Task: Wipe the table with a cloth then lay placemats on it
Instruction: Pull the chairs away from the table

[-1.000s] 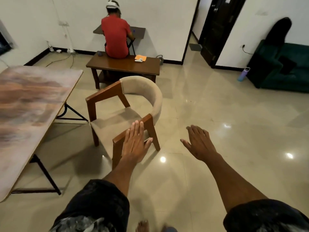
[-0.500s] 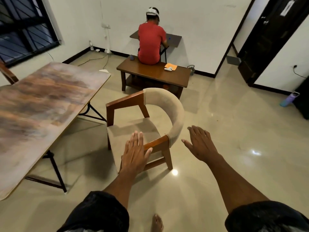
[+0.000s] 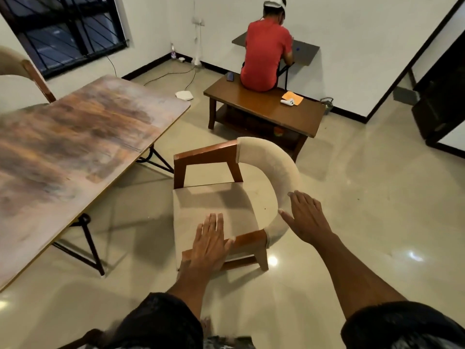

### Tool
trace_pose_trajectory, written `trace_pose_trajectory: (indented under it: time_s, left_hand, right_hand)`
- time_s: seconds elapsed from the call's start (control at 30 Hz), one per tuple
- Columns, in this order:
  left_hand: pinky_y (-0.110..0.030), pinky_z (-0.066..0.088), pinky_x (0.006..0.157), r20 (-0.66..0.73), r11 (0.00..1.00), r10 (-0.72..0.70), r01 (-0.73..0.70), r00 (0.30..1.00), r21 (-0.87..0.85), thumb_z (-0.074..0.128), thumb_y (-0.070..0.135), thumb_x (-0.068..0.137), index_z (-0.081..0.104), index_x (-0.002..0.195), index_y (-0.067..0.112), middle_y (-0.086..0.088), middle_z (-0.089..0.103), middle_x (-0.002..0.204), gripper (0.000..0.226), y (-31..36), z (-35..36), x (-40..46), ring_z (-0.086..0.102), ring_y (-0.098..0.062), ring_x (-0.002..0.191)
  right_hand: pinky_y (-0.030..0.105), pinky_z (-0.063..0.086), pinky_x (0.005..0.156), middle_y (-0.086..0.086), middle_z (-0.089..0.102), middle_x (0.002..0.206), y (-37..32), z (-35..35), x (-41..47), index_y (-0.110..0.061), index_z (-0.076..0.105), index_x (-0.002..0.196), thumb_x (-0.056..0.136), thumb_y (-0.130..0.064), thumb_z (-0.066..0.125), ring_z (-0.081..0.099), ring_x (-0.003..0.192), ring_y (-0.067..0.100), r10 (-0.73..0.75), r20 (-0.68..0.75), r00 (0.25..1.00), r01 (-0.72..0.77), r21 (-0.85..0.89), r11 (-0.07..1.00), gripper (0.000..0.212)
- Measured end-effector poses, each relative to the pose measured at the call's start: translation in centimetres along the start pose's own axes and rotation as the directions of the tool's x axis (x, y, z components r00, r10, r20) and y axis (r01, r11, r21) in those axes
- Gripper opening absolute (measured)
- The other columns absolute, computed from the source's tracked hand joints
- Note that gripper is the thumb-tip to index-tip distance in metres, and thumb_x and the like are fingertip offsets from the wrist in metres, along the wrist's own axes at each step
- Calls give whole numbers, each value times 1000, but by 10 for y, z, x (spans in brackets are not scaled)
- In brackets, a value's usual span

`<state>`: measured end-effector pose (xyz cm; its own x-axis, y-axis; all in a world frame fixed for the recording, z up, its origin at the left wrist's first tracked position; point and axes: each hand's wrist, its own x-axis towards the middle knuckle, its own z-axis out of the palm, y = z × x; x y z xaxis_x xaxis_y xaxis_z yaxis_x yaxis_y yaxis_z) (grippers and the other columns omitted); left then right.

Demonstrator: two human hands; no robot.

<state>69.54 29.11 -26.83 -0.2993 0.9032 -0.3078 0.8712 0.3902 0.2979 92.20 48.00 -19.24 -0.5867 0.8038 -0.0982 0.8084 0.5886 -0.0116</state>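
Note:
A long folding table [image 3: 75, 147] with a mottled brown and pink top stands at the left; its surface is bare. No cloth or placemat is in view. A wooden armchair [image 3: 271, 162] with beige padding stands on the floor right of the table. My left hand [image 3: 210, 244] is flat and open over the chair's near armrest. My right hand [image 3: 305, 217] is open beside the curved backrest, fingers spread, holding nothing.
A low brown bench table [image 3: 302, 117] stands behind the chair with a person in a red shirt [image 3: 265, 51] sitting on it, plus an orange item and a white device. Another chair [image 3: 25, 71] is at far left. A dark doorway is at right. Cables lie by the wall.
The view has swung left and closer: the chair and table are nearer and more central. Both hands have moved onto the chair's near side, staying open.

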Motion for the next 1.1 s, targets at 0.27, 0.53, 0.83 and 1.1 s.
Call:
trace_pose_trajectory:
  time_s: [0.27,0.53,0.83,1.1]
  left_hand:
    - [-51,0,132,181,992,90,-72,979,-105,48,50,110,-22,166,17,-11,-14,178,96,38,17,55,-9,-32,165]
    - [-56,1,132,263,981,-14,64,965,-183,58,43,107,-22,166,19,-10,-17,177,102,94,26,132,-11,-33,165]
    - [-64,28,120,296,981,-129,166,947,-104,71,29,100,-2,169,14,-21,32,165,102,203,62,178,40,-44,147]
    - [-65,34,113,233,917,-362,390,903,-83,77,19,94,23,159,18,-16,51,147,84,230,75,188,53,-42,133]
  right_hand:
    - [49,33,126,9,40,169,40,11,69,-12,31,165,110,-62,38,38,156,30,-22,92,996,26,-41,999,75]
    - [52,26,130,9,18,179,98,32,173,-13,13,171,111,-60,41,22,164,32,-102,244,964,115,-38,993,82]
    - [45,39,119,30,36,167,169,69,213,12,2,164,112,-39,53,43,152,46,-117,522,845,-103,372,922,89]
    - [60,61,97,36,46,150,150,87,234,5,11,159,107,-24,67,56,130,55,-37,601,799,-389,563,729,82]
